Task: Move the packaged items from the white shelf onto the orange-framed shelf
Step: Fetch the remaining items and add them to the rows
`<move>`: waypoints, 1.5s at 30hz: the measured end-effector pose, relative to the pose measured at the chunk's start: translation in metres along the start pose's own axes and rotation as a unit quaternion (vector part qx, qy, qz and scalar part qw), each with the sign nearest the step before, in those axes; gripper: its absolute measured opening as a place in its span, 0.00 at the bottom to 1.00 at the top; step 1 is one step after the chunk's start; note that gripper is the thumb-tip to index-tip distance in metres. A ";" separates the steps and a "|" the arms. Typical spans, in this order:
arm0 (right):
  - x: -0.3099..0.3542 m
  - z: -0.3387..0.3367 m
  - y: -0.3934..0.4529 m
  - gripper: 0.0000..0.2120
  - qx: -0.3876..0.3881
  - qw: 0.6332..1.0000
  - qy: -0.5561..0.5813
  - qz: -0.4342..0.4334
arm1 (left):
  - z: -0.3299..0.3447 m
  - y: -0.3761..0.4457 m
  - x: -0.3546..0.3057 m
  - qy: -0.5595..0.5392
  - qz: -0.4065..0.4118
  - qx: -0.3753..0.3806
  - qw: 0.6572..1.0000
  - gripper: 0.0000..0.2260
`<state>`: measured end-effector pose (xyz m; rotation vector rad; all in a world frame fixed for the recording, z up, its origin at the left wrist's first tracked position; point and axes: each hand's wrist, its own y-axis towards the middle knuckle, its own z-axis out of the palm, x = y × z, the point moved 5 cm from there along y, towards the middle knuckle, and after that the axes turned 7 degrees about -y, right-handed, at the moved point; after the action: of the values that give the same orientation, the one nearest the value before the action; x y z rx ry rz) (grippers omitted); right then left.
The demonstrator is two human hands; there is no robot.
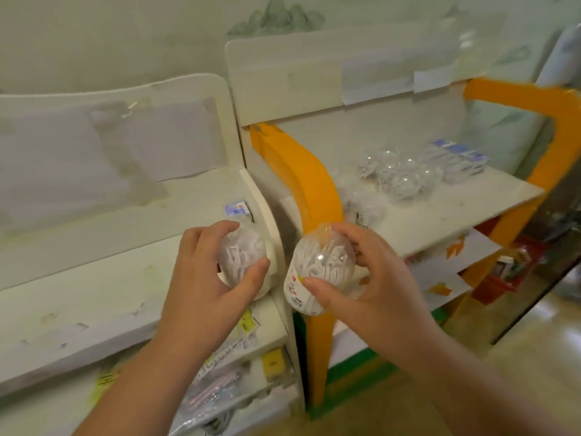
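My left hand (207, 278) grips a clear packet of white coiled cord (242, 250) just above the right end of the white shelf (78, 297). My right hand (371, 278) grips a second, similar packet (317, 265) with a printed label, held in front of the orange post of the orange-framed shelf (314, 190). Several clear packets (399, 174) and blue-topped packs (456, 158) lie on that shelf's board (456, 209). A small blue-and-white pack (237, 210) sits at the back right corner of the white shelf.
Lower tiers of the white shelf hold bagged goods and yellow tags (248, 325). Below the orange shelf's board are papers with orange shapes (456, 256) and a red bin (509, 272). Wooden floor (518, 357) lies at the right.
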<state>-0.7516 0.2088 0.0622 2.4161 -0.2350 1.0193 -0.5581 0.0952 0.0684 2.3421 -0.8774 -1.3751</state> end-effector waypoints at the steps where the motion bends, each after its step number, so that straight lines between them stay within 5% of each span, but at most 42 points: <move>1: -0.009 -0.013 -0.004 0.35 -0.004 1.000 0.000 0.003 | 0.010 -0.005 -0.013 -0.011 0.002 0.000 1.000 0.22; 10: -0.099 -0.114 -0.028 0.36 -0.027 0.998 -0.010 0.057 | 0.122 -0.028 -0.098 -0.053 0.023 0.053 0.997 0.20; 19: -0.180 -0.151 0.009 0.38 -0.050 0.991 -0.027 0.118 | 0.224 0.019 -0.104 -0.033 -0.005 0.071 0.997 0.25; 35: -0.283 -0.154 0.141 0.34 0.030 0.991 -0.066 0.113 | 0.293 0.123 -0.080 -0.039 -0.058 -0.041 0.997 0.26; 45: -0.314 -0.132 0.184 0.34 0.111 0.990 -0.083 0.001 | 0.275 0.133 -0.066 0.048 -0.133 -0.153 0.978 0.25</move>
<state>-1.1179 0.1078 -0.0120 2.7064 -0.1891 0.8856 -0.8660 0.0499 0.0444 2.3171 -0.3035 -1.3658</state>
